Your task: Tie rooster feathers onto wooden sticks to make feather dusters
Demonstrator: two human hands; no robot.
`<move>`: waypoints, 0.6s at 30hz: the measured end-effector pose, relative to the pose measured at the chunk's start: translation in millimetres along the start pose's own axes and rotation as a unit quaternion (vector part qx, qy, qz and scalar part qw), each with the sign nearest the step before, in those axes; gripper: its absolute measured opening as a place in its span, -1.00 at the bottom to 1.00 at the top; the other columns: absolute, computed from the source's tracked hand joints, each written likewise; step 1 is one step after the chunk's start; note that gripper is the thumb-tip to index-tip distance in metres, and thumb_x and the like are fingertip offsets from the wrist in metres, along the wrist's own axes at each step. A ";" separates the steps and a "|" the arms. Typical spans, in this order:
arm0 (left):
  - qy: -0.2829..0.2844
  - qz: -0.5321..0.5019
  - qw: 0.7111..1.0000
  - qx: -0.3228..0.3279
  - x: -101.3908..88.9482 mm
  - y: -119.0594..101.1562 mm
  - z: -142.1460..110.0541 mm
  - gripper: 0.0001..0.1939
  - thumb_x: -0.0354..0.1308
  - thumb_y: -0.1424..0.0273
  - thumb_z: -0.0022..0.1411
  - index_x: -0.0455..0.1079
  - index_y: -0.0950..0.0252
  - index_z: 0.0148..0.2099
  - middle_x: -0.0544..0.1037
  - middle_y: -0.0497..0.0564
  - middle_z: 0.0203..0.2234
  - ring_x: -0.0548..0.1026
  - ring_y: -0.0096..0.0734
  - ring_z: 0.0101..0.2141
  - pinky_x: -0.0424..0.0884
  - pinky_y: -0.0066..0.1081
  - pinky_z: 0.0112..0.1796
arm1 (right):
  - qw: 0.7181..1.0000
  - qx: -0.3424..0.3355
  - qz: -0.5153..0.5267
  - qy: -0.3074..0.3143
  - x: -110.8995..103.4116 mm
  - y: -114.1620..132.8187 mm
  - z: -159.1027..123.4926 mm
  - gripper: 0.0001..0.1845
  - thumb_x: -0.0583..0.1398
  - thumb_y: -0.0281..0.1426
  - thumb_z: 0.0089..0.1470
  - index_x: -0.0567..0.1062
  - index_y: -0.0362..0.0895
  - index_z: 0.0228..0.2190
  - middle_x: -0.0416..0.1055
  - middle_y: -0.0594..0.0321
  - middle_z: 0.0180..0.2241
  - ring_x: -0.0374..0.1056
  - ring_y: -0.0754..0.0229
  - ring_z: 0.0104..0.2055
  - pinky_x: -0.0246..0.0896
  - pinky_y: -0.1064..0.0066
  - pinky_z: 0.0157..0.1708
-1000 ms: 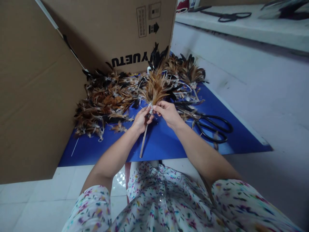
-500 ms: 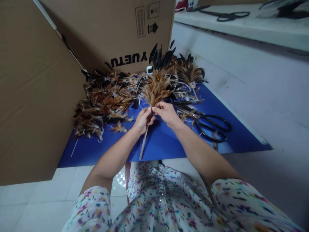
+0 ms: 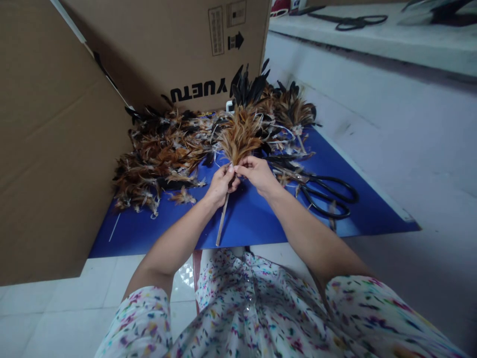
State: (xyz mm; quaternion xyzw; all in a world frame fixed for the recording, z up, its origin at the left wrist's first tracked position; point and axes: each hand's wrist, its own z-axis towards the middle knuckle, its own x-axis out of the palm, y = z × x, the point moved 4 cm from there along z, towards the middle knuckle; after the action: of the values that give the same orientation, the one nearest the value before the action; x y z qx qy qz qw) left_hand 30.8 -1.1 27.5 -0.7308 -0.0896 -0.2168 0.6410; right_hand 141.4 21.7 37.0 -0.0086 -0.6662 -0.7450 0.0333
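A feather duster (image 3: 241,132) with brown feathers and black ones at its tip is held over the blue table (image 3: 257,219). Its thin stick (image 3: 222,219) slants down toward the table's front edge. My left hand (image 3: 222,185) is closed around the duster where feathers meet stick. Against the base of the feathers, my right hand (image 3: 255,173) is closed in a pinch, its fingertips meeting my left thumb. Whatever small thing lies between those fingertips is too hidden to make out.
Loose feathers (image 3: 160,154) pile up at the left and back. Black-handled scissors (image 3: 324,194) lie right of my hands. Another feather bundle (image 3: 296,109) sits at the back right. Cardboard (image 3: 156,44) stands behind and at the left; a ledge (image 3: 410,40) with more scissors (image 3: 354,22) runs along the right.
Both hands keep their grip at the base of the feathers, with barely any movement. The view has shifted very slightly.
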 end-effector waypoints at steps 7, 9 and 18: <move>-0.017 0.009 1.000 -0.015 1.2 -0.2 -1.5 -0.80 0.14 0.31 0.28 0.25 0.32 -0.31 0.29 -0.16 -0.62 0.17 -0.73 -0.71 -0.08 -0.65 -0.71 | 1.000 0.006 0.025 0.004 2.1 -1.0 -0.9 -0.74 0.37 -0.33 -0.24 0.40 -0.16 -0.56 0.36 0.36 -0.65 0.25 0.36 -0.58 0.17 0.45 -0.49; -0.021 0.012 0.999 -0.020 1.8 0.3 -1.7 -0.79 0.11 0.31 0.30 0.24 0.33 -0.33 0.27 -0.16 -0.64 0.16 -0.73 -0.71 -0.07 -0.65 -0.70 | 1.000 0.001 0.020 0.001 1.5 -0.9 -1.3 -0.82 0.32 -0.40 -0.20 0.40 -0.15 -0.54 0.36 0.36 -0.63 0.27 0.35 -0.57 0.19 0.44 -0.47; -0.020 -0.004 1.000 -0.012 -1.7 8.8 3.7 -0.77 0.00 0.39 0.35 0.26 0.33 -0.39 0.24 -0.14 -0.67 0.14 -0.68 -0.68 -0.01 -0.61 -0.64 | 0.966 -0.188 -0.172 -0.050 15.1 38.4 -25.4 -0.95 0.18 -0.45 0.00 0.47 -0.09 -0.43 0.43 0.28 -0.43 0.31 0.26 -0.41 0.23 0.38 -0.33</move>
State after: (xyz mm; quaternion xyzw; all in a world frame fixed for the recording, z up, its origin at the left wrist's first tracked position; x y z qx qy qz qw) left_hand 33.7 1.3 18.6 -0.7424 -0.1024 -0.2057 0.6293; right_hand 129.4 -8.3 73.1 0.0631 -0.5066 -0.8499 -0.1308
